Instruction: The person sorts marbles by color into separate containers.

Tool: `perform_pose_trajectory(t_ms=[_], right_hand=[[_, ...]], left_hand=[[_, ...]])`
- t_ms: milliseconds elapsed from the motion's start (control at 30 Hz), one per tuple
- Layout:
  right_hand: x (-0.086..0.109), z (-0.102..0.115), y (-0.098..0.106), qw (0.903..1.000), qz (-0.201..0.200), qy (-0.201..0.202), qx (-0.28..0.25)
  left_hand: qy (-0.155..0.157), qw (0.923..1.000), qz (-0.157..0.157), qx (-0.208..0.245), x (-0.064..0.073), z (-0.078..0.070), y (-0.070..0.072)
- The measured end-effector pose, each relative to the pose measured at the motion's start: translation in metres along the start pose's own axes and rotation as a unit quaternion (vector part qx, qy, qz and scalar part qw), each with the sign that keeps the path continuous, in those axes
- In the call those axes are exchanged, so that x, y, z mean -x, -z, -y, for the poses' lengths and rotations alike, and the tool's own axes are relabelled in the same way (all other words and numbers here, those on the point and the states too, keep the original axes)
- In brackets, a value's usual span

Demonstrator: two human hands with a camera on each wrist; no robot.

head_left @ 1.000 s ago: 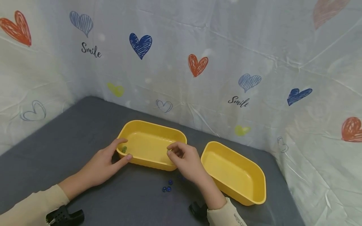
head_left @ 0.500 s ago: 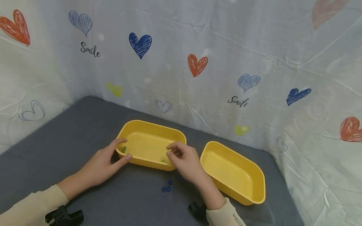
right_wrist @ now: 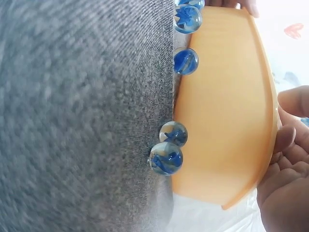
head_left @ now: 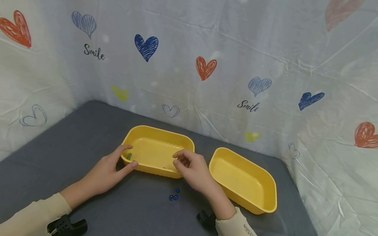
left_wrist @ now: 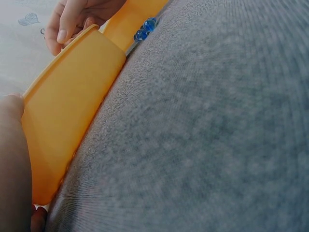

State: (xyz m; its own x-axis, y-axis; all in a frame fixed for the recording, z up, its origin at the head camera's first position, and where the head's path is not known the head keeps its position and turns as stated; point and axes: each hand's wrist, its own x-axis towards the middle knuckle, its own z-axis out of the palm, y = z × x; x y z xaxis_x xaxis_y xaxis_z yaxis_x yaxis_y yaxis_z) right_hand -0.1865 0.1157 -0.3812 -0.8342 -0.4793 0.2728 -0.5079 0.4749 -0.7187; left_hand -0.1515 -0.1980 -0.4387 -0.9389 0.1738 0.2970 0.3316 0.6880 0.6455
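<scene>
My left hand [head_left: 104,173] holds the left end of a yellow plastic tub [head_left: 153,152], thumb on the near rim and a finger over the left rim. Green marbles [head_left: 129,156] lie in the tub's left corner beside that hand. Barely showing above the near rim is another small marble [head_left: 164,168]. Over the tub's right end, my right hand [head_left: 193,170] has loosely curled fingers, with nothing visible between thumb and fingertips. Several clear-and-blue marbles [right_wrist: 166,158] rest on the cloth by the tub's near side; the right hand hides some in the head view.
A second yellow tub [head_left: 242,180] stands to the right, angled, with no marbles visible in it. Grey cloth [head_left: 133,209] covers the table. Behind hangs a white curtain [head_left: 177,39] printed with hearts. Black wrist cameras [head_left: 68,226] sit on both forearms.
A green marble appeared inside the tub below my right hand, then moved left along the near wall. The right hand shifted very slightly left; the left hand kept its place.
</scene>
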Motion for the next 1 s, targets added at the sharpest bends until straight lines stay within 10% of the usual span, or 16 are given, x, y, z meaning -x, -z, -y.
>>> perform_pose_trajectory(t_ms=[1000], right_hand=[[0.035,0.005,0.02,0.9909,-0.067,0.096,0.067]], left_hand=[[0.004,1.0,0.001,0.005,0.003,0.0,0.001]])
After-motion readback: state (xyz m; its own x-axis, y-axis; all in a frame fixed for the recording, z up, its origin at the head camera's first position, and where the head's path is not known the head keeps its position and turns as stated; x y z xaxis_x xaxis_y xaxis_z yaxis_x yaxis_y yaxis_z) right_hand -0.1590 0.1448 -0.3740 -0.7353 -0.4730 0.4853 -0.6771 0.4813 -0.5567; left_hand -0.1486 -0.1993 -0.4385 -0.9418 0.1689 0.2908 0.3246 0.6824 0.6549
